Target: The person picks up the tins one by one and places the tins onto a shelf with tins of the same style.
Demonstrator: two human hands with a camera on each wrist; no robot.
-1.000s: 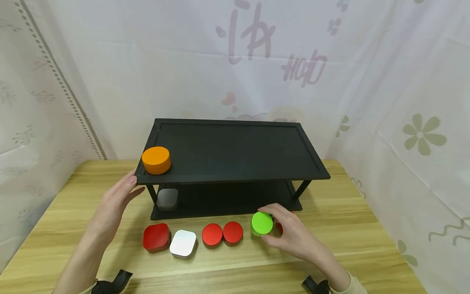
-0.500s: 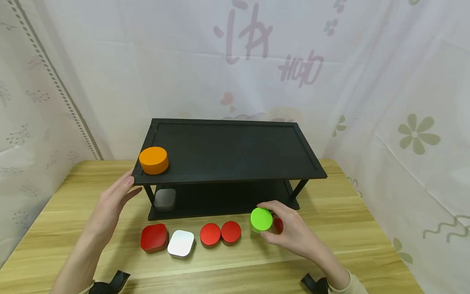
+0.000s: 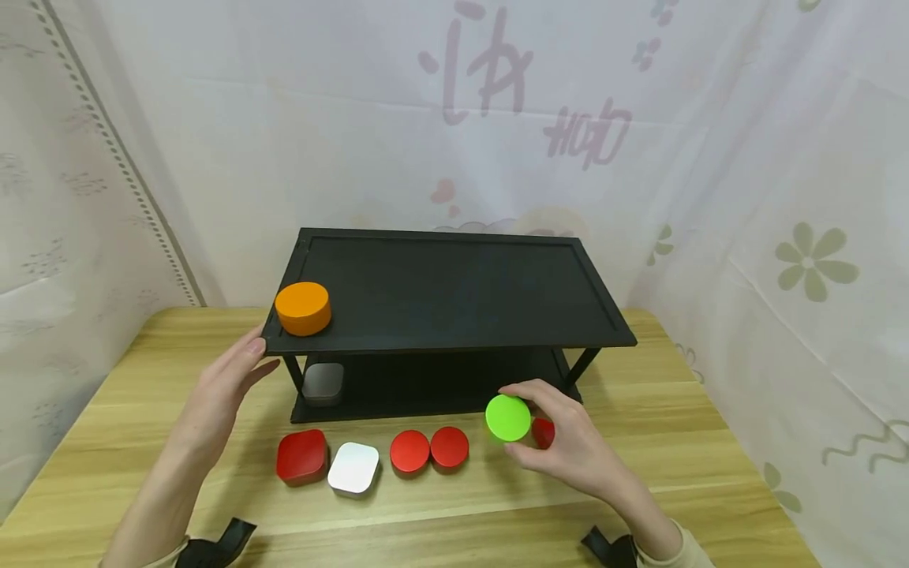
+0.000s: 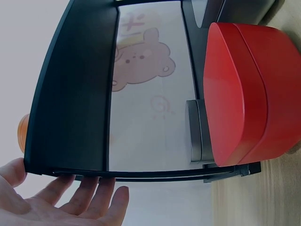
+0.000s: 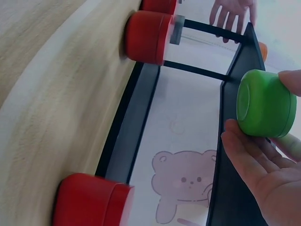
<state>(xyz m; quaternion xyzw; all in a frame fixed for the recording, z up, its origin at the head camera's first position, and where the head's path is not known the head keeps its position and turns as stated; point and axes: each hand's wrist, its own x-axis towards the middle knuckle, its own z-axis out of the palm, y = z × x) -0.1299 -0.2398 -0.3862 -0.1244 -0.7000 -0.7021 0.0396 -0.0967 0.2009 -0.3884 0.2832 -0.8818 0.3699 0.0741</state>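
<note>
- Green container: round, upright or nearly so, in front of the right part of the black rack; the right wrist view shows its underside clear of the table.
- Right hand: pinching the green container, thumb on the near side, a finger across on the far side.
- Left hand: grasping no container; fingers extended, touching the left end of the rack's upper shelf near its front corner. How firmly it presses, cannot tell.
- Build: small and squat, with a seam near the top, so probably body plus lid. Contents not visible.
- Estimated handling: light if hollow and empty; stiff wall, little give under a pinch. Smooth finish, so moderate slip risk with dry fingertips. Probably dents or scuffs sooner than it breaks.
- Best hold: opposite points of the side wall, on the body below the seam. A pinch on the lid alone could part it from the body. Right wrist view puts one fingertip high, close to the lid end; a slightly lower contact seems safer.
- Clearance: a red round container sits just beside, partly covered by the right hand; knuckles could nudge it.
- Left of the green container, apart from it: two more red rounds, side by side.
</note>
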